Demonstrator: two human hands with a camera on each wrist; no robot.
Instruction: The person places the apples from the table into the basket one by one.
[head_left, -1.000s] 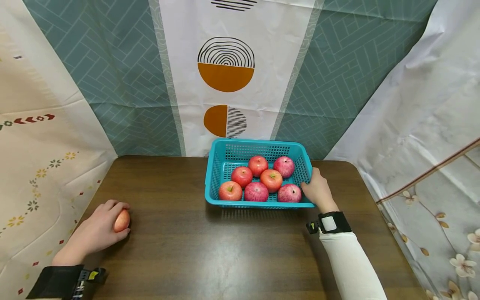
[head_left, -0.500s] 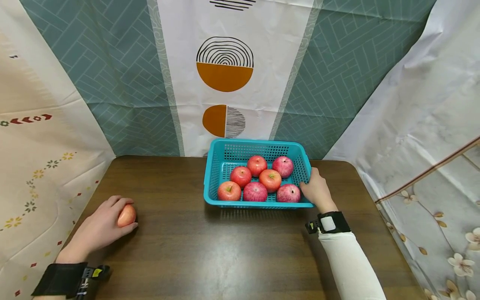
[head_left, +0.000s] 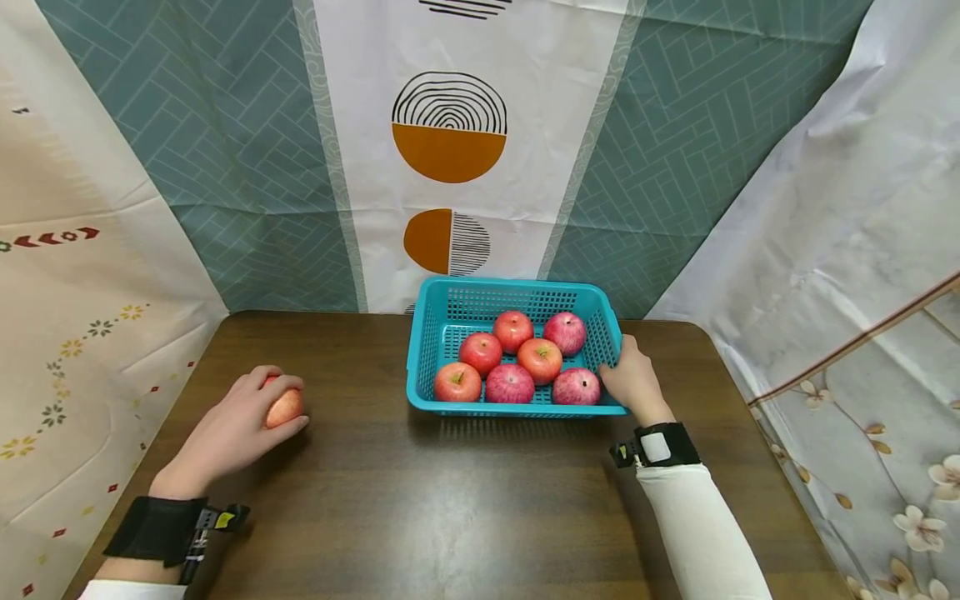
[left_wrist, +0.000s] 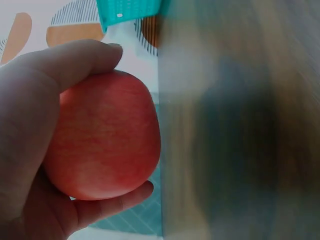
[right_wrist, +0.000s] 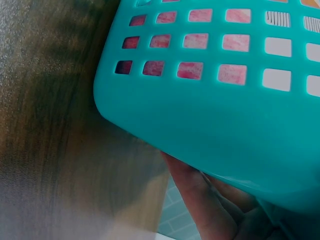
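Note:
In the head view my left hand (head_left: 238, 427) is at the left side of the table, its fingers curled round a red apple (head_left: 286, 409). The left wrist view shows that apple (left_wrist: 107, 137) held between thumb and fingers, above the wood. My right hand (head_left: 636, 385) grips the right end of a turquoise plastic basket (head_left: 517, 285). Several red and pink apples (head_left: 510, 384) lie inside the basket, mostly toward its front and right. From the right wrist, the basket's perforated wall (right_wrist: 200, 117) fills much of the view, with fingers (right_wrist: 200, 200) at its edge.
The dark brown wooden table (head_left: 442, 508) runs under both arms. A patterned green and white cloth (head_left: 450, 50) hangs behind the basket, and more cloth drapes at the left (head_left: 82, 275) and right (head_left: 840, 250).
My left hand has moved right and away from me with the apple, toward the basket. The right hand and the basket have stayed in place.

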